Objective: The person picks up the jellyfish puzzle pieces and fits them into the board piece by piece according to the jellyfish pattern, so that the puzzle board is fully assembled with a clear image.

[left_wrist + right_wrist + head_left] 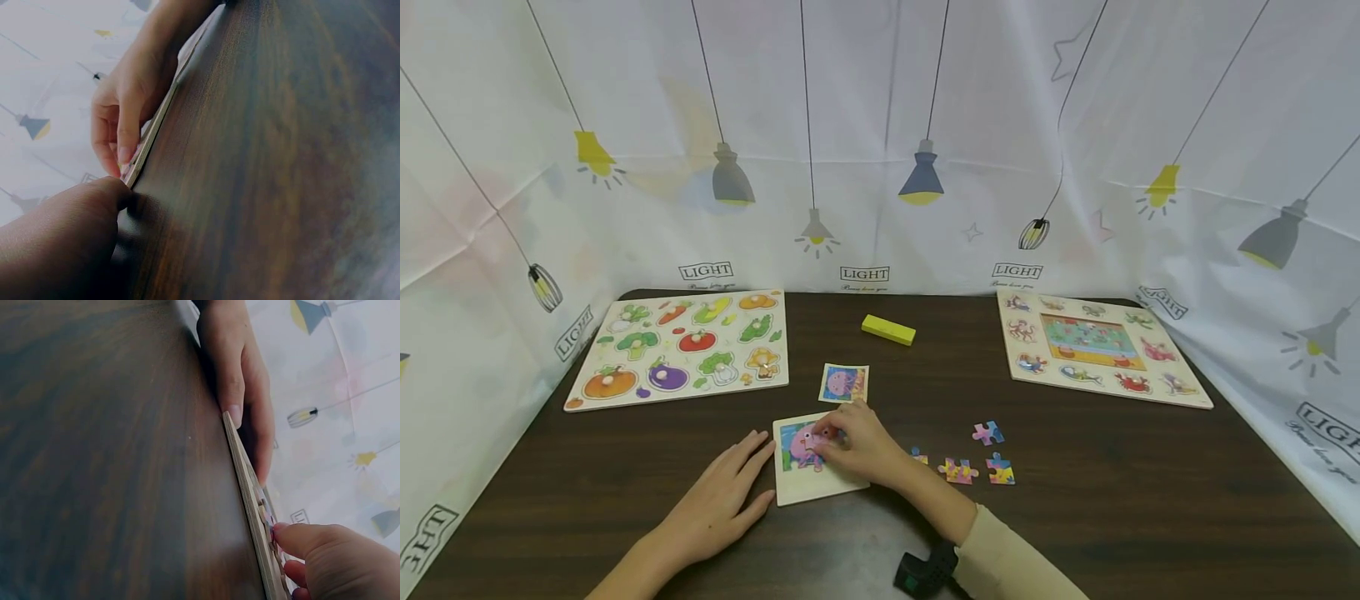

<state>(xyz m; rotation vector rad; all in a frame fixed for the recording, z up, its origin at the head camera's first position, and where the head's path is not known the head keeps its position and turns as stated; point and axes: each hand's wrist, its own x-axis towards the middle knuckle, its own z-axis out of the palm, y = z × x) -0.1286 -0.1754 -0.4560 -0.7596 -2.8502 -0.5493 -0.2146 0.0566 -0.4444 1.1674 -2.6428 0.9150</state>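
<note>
A small wooden puzzle board (pixel 820 490) with a partly filled pink picture lies on the table in the head view. My left hand (pixel 722 500) rests along its left edge, fingers extended, thumb at the near corner; the right wrist view shows this left hand (pixel 240 381) against the board's edge. Over the picture, my right hand (pixel 865 442) pinches a pink jigsaw piece (pixel 810 440) between thumb and fingers, low against the board. The fingers partly hide that piece. Loose jigsaw pieces (pixel 958 471) lie right of the board, one partly behind my right forearm.
A small picture card (pixel 844 383) lies just beyond the board, with a yellow block (pixel 888 330) farther back. At the back left is a vegetable puzzle board (pixel 676 350); a sea-animal board (pixel 1105 348) is at the back right. A black device (pixel 925 573) sits by my right sleeve.
</note>
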